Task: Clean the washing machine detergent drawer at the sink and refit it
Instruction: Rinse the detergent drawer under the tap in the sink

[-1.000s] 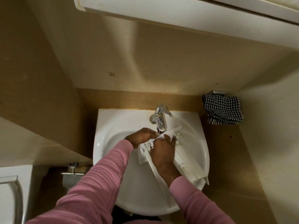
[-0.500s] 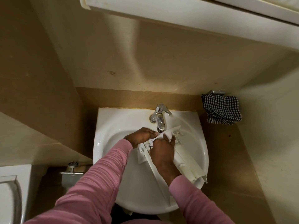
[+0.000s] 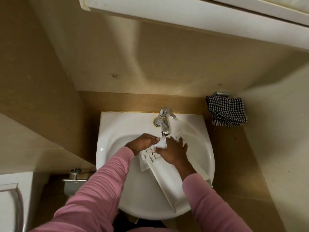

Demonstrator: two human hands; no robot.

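The washing is underway and the refit has not begun. The long white plastic detergent drawer (image 3: pixel 167 178) is out of its machine and lies slantwise in the white ceramic sink (image 3: pixel 113 131). Its far end sits between the hands, right under the spout of the chrome single-lever tap (image 3: pixel 164 121). Its near end runs back under the right wrist to the sink's near rim.

The left hand (image 3: pixel 142 144) has its fingers curled and grips the drawer's far end. The right hand (image 3: pixel 173 152) lies flat on the drawer with fingers spread, pressing or rubbing its upper face rather than clasping it. Between the two thumbs there is a bright white crumpled patch. I cannot tell whether it is splashing water, foam or a wipe, nor whether the tap is running.

By my judgement this is mid-scrub. Rinsing, shaking off the water, carrying the drawer to the machine and sliding it home are all left to do. No washing machine is in view.

By count:
- One drawer, one sink and one tap.
- Two hands, both in pink sleeves.
- One black-and-white checked cloth (image 3: pixel 226 111), hanging well apart to the right of the right hand.
- One metal bracket (image 3: pixel 74 180), low to the left of the left arm.
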